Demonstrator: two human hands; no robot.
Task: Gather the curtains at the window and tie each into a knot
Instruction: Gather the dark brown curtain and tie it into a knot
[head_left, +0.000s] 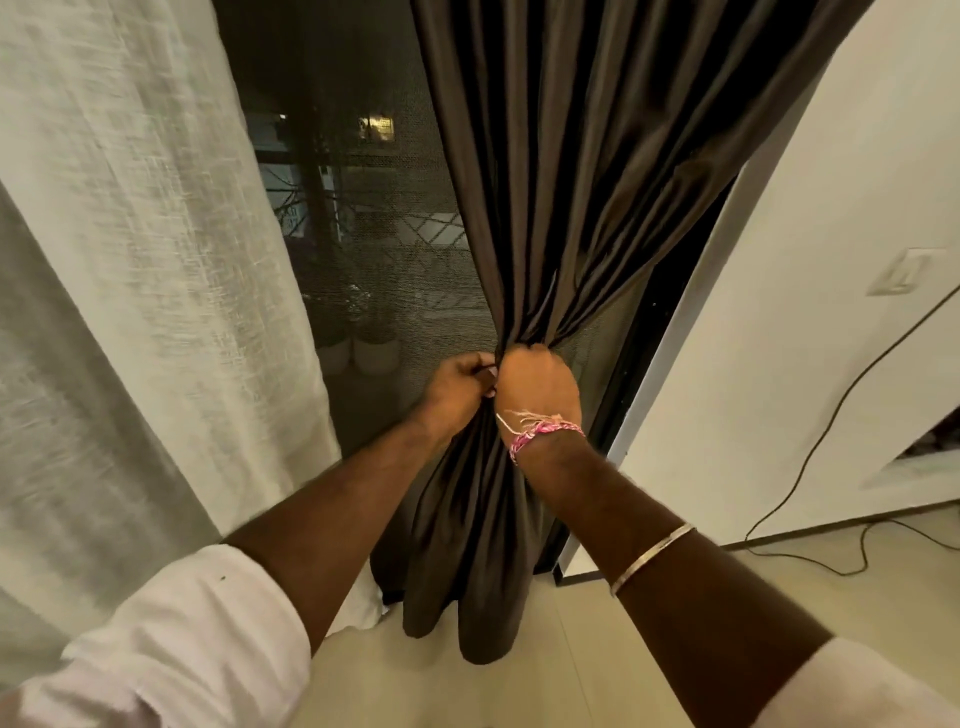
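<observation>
Both hands meet at one spot on the dark curtain (550, 182), which hangs at the right side of the window, and that meeting point explains the shape of the cloth: above it the folds fan out toward the rail, at it they are squeezed into a narrow neck, and below it the loose tail spreads again and pools on the floor (597, 649) by the bottom of the window frame. The right hand (537, 387) has its grip clenched around that neck, fingers wrapped out of sight behind the fabric, so it serves as the collar that keeps the gathered width from sliding apart. The left hand (460, 384) presses in just beside it, fingers curled and pinching the left edge of the bunch, apparently tucking stray pleats into the bundle; exactly how much cloth it holds is hidden by its own knuckles. No loop or crossing shows in the fabric, so I judge the gathering nearly done and the knot not yet begun. The pale sheer curtain (130, 234) hangs loose at the left side of the window, untouched and ungathered. A cable (810, 467) trails down the right wall onto the floor, well apart from the hands.
</observation>
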